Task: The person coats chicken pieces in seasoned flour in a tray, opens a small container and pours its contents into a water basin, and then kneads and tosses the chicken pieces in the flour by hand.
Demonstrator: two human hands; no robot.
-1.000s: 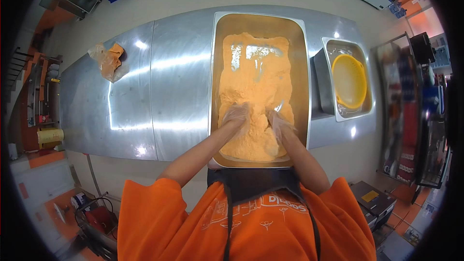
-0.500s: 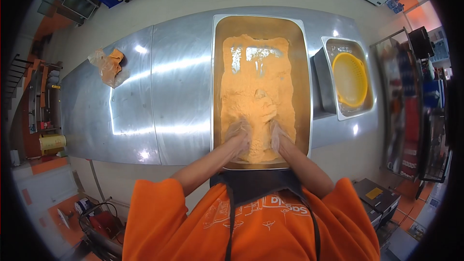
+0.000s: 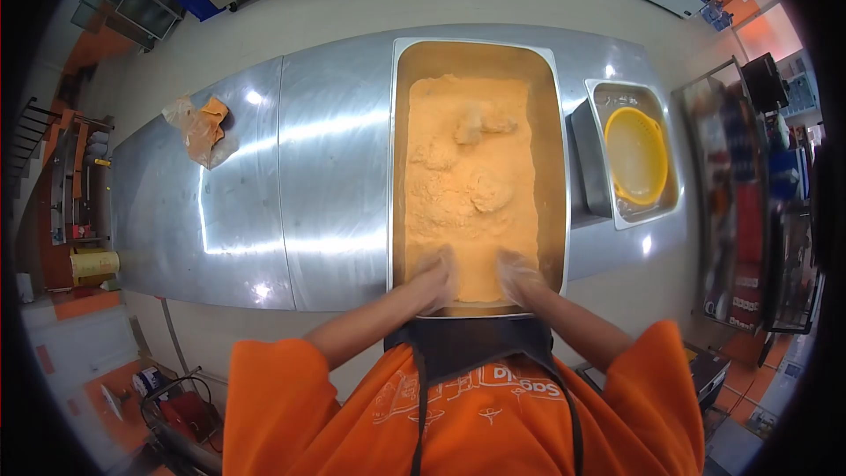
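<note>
A deep rectangular metal pan (image 3: 564, 211) stands in front of me, its floor covered with a soft orange powder (image 3: 471, 172) that has several lumps and clumps in it. At the pan's near end, my left hand (image 3: 434, 278) reaches into the powder on the left side. My right hand (image 3: 520, 275) is in it on the right side, with a strip of powder between the two. Both hands wear thin clear gloves. Blur and the powder hide the fingers, so whether they grip any powder does not show.
The pan rests on a steel table (image 3: 335, 185). A yellow round strainer (image 3: 661, 159) sits in a smaller metal pan (image 3: 604, 145) to the right. On the table's left lies a crumpled clear bag with something orange (image 3: 204, 132). A shelving rack (image 3: 736, 194) stands beyond the right end.
Powder has spread over the bare metal patches at the pan's far end, and clumps now lie farther away. My hands are slightly nearer my body and a little farther apart.
</note>
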